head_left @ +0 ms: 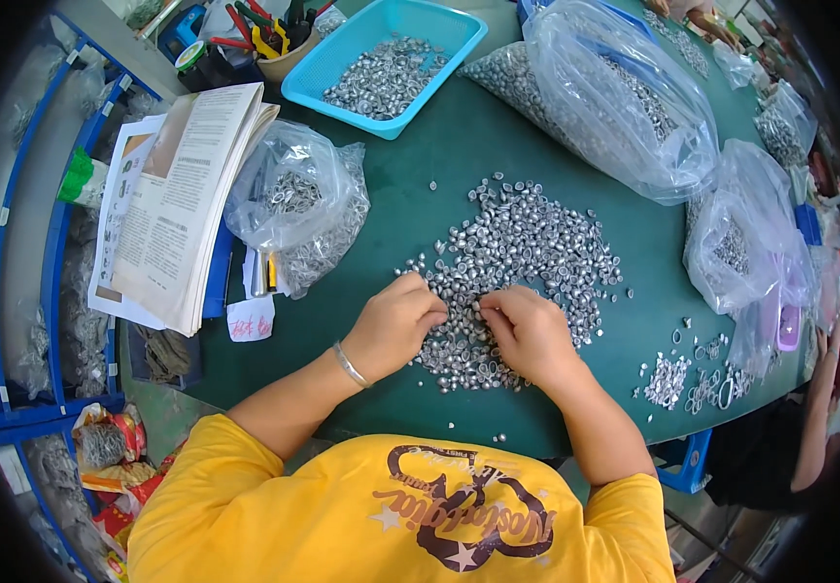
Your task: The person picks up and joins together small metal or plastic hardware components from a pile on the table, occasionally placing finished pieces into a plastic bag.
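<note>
Both hands curled, fingertips pinched together at the near edge of the pile of small silvery metal pieces (517, 262), centre of the frame. Left hand (395, 325): grip drawn shut on a piece or two, exact count too small to tell; a bangle (350, 364) on its wrist. Right hand (529, 335): grip likewise closed among the pieces, thumb against forefinger. Hands nearly touching each other.

Judged step: picking or sorting pieces out of the loose pile on the green desk (459, 146). The next move would call for fine fingertip separation, since the pieces lie heaped and overlapping.

Outward: smaller sorted clusters (672, 374) at lower right; clear bag of pieces (303, 209) left of the pile; blue basket (386, 58) upper centre; large bag (604, 97) upper right; open booklet (182, 194) at left.
</note>
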### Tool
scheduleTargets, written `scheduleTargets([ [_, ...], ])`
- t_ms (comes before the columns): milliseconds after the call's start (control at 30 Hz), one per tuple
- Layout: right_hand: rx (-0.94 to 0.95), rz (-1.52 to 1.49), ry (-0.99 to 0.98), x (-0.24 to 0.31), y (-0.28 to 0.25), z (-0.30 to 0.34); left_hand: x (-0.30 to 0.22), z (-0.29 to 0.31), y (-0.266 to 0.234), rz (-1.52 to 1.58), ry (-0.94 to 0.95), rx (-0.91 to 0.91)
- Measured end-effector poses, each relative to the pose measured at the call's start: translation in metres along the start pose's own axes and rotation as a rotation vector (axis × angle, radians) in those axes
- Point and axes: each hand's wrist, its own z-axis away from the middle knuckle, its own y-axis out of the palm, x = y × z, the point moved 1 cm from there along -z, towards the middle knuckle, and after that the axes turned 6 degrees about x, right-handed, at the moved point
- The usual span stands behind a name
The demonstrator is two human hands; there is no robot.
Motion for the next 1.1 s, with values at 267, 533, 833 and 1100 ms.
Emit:
scheduleTargets([
  [267, 0.076, -0.690, -0.002, 0.000, -0.005, 0.010, -0.015, 0.015, 0.011, 1.695, -0.581, 0.156],
  [533, 0.221, -1.637, 0.106, -0.017, 0.008, 0.024, -0.016, 0.019, 0.012, 1.838, -0.510, 0.277],
  [833, 0.067, -0.378, -0.086, -0.010, -0.003, -0.002, 0.007, 0.020, -0.025, 1.681, -0.486, 0.008],
  [1100, 0.048, 0.222, -0.231, 0.002, 0.002, -0.005, 0.012, 0.023, -0.016, 1.764, -0.533, -0.009],
])
